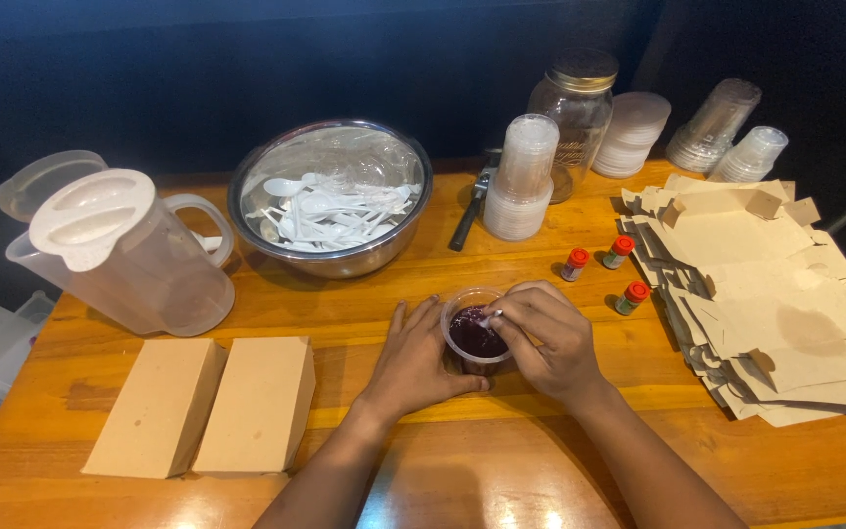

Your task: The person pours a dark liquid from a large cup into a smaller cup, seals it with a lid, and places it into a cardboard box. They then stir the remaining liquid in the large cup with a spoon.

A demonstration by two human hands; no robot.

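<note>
The left hand (413, 360) is wrapped around the side of a small clear plastic cup (473, 333), fingers curled loosely against its wall and thumb tucked low, steadying it on the wooden surface (501, 460). The cup holds a dark purple liquid and stands directly between the two hands. The right hand (548, 338) is closed in a pinch on the handle of a small white plastic spoon (490, 316), whose bowl dips into the liquid near the cup's far rim.

To stir well here, the left hand's brace matters most, I judge: the cup is light and thin-walled, so a firm but gentle hold should stop it tipping without squeezing the liquid upward. Small circles with the spoon, kept below the rim, would likely avoid splashes on the wood.

Just beyond the right hand stand three small bottles with red caps (620, 252), near enough to be knocked by a careless elbow or wrist. Further to the right of that hand lies a heap of flattened brown paper boxes (766, 294). Beyond the left hand sits a steel bowl of white plastic spoons (331, 201), and well to its left a clear plastic jug (124, 255) with a white lid. Two folded brown paper boxes (210, 407) lie near the left forearm. A stack of clear lidded cups (521, 176) and a glass jar (576, 108) stand at the far edge.
</note>
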